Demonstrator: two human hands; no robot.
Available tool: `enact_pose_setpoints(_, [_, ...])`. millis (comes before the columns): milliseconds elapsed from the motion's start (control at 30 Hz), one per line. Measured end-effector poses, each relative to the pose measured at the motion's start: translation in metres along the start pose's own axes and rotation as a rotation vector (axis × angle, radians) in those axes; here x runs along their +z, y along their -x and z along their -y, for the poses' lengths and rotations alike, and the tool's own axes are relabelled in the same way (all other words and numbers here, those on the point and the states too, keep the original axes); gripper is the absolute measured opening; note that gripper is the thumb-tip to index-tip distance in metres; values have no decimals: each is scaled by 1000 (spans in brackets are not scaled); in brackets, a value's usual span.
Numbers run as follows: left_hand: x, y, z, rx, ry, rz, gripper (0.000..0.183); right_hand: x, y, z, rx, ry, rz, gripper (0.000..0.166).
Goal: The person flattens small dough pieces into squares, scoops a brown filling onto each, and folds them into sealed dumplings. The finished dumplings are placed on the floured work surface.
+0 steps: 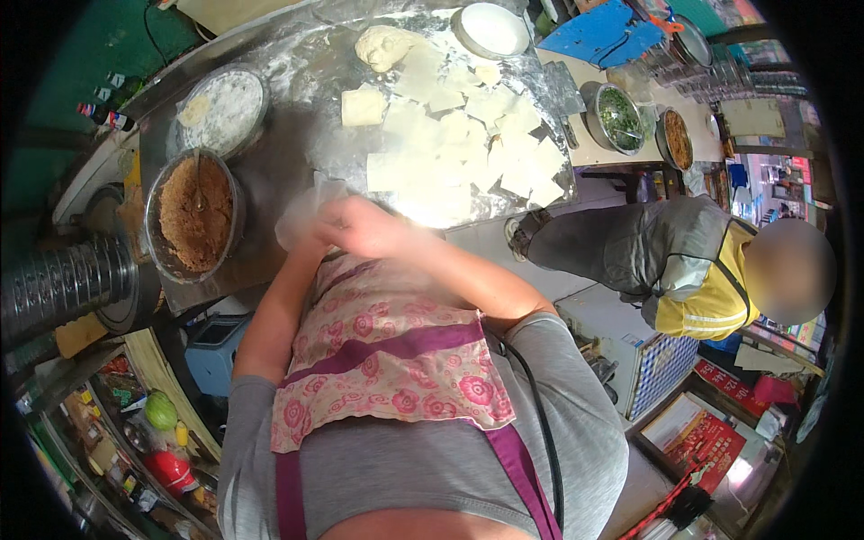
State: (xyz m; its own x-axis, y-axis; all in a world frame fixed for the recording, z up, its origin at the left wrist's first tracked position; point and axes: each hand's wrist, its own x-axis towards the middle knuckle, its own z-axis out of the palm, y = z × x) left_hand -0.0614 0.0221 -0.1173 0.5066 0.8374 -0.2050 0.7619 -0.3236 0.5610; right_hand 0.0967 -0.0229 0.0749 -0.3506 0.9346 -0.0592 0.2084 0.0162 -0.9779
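My hands meet above the table's front edge, blurred. My right hand (364, 228) reaches across from the right, its fingers curled against a pale translucent film (295, 219). This film covers or lies in front of my left hand (312, 241), most of which is hidden; I cannot tell whether it is a thin plastic glove or another sheet. Left of my hands stands a bowl of brown minced filling (189, 229) with a metal spoon (199, 181) in it. Many square dough wrappers (445, 145) lie overlapping on the floured table (297, 101), beside a lump of dough (385, 48).
A flour-dusted round tray (226, 108) sits behind the filling bowl. At the far right are a white flour bowl (496, 30), a bowl of chopped greens (614, 118) and a bowl of orange-brown food (677, 138). A person in a yellow vest (715, 297) stands at right.
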Motion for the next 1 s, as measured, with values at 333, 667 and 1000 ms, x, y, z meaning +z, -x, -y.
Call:
enact_pose_setpoints(333, [-59, 16, -34, 227, 122, -12, 24, -11, -1, -4, 86, -228, -119, 21])
enact_pose_setpoints(667, [-66, 9, -37, 153, 334, -11, 21, -17, 1, -14, 149, -479, -132, 19])
enact_pose_setpoints(1000, [-48, 5, -7, -39, 18, 61, 28, -30, 7, -29, 279, -505, -259, 19])
